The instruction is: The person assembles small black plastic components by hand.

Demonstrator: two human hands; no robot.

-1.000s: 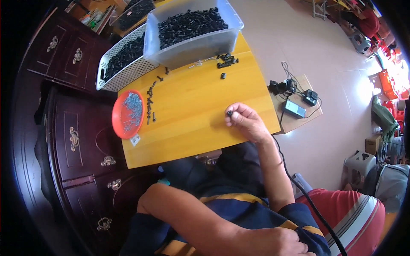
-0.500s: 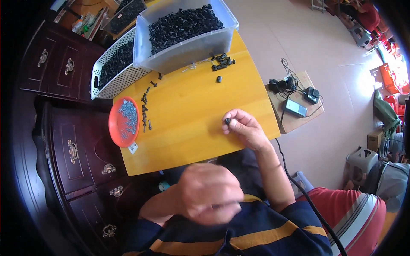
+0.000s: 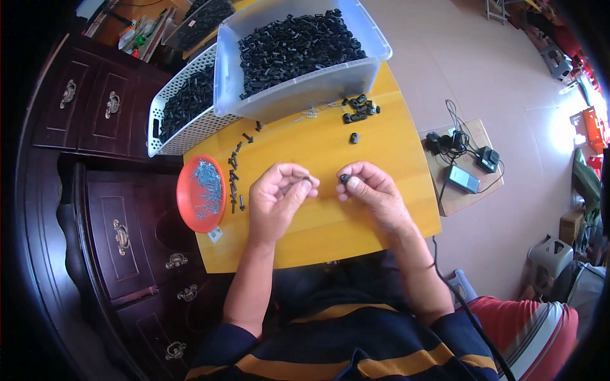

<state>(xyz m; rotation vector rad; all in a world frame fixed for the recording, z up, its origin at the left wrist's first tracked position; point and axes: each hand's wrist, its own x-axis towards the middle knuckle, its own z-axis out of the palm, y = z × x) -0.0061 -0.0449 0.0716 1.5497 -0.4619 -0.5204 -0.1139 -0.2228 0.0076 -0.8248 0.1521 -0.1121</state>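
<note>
Above the yellow table [image 3: 330,241], my right hand [image 3: 381,202] pinches a small black plastic fitting [image 3: 345,179] between thumb and fingers. My left hand [image 3: 273,198] faces it a short gap away, thumb and fingertips pressed together; a dark speck shows there, too small to name. One loose black fitting [image 3: 354,138] stands beyond my right hand, with a pile of similar fittings [image 3: 359,114] behind it. Small silvery pieces [image 3: 310,113] lie left of that pile. Left of my left hand runs a row of thin black parts [image 3: 234,178], beside an orange-red plate [image 3: 184,202] of small metal screws [image 3: 208,181].
A translucent bin [image 3: 311,95] and a white perforated basket [image 3: 190,130], both full of black parts, fill the table's far side. Dark wooden drawers [image 3: 124,190] border the left. Right stands a box with a handheld device [image 3: 462,180] and cables. A person in red [image 3: 502,317] sits lower right.
My left hand has risen from close to my chest onto the table area, opposite my right hand. The right hand keeps its fitting. The whole view has shifted slightly.
</note>
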